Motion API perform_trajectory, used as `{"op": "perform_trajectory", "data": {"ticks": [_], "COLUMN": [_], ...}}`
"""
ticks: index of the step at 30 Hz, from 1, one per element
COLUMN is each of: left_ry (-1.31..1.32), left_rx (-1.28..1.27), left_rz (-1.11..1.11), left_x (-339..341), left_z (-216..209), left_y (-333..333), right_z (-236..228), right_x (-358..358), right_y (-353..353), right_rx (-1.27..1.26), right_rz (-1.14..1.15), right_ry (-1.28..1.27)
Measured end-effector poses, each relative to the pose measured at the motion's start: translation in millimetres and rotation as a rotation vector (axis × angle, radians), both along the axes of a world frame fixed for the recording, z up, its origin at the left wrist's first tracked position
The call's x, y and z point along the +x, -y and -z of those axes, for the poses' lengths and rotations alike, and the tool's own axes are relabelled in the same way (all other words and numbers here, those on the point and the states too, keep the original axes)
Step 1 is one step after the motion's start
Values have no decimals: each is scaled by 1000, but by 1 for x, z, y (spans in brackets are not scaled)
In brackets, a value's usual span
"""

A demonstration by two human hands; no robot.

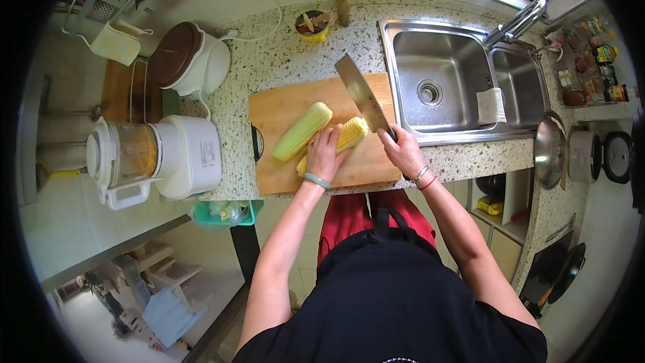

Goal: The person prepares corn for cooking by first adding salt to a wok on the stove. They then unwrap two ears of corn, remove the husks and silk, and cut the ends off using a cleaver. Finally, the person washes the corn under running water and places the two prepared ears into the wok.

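On a wooden cutting board lie two ears of corn. The peeled yellow corn cob is pressed down by my left hand, whose fingers wrap over its middle. Beside it, to the left, rests a corn cob in pale green husk, close to my left fingertips. My right hand grips the dark handle of a kitchen cleaver. The blade points up and to the left, over the board's right part, just right of the yellow cob's tip and seemingly apart from it.
A double steel sink with a faucet is right of the board. At left stand a blender and a white pot with a brown lid. A yellow cup sits behind. A green bin hangs below the counter edge.
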State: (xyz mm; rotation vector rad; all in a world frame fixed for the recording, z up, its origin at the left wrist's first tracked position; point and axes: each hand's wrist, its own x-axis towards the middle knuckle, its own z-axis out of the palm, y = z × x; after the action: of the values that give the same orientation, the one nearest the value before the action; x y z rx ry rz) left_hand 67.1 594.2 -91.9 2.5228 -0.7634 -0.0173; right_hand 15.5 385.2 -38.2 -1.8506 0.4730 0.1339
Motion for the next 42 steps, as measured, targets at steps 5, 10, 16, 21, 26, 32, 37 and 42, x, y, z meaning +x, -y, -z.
{"op": "perform_trajectory", "data": {"ticks": [5,10,16,21,26,32,37,42], "left_ry": [-53,-66,-55,-83,-98,-126,-55,-51], "left_rx": [48,31,-15,-31,-49,-83,-87,-125], "left_rz": [-57,-73,-70,-74,-57,-60,-30,23], "left_x": [-2,-1,5,6,6,5,6,14], "left_z": [-3,-2,-5,-3,-3,-2,3,5], "left_y": [4,3,4,4,3,6,6,-4], "right_z": [9,9,7,-9,-23,-16,10,1], "right_x": [-5,-6,-5,0,24,40,14,26], "right_y": [-3,-11,-11,-10,-15,-19,-16,19], "right_rx": [-203,-424,-496,-483,-564,-602,-552,196], "right_rz": [-17,-110,-169,-224,-319,-350,-207,-130], "right_ry": [97,96,39,-88,-196,-254,-126,-331]}}
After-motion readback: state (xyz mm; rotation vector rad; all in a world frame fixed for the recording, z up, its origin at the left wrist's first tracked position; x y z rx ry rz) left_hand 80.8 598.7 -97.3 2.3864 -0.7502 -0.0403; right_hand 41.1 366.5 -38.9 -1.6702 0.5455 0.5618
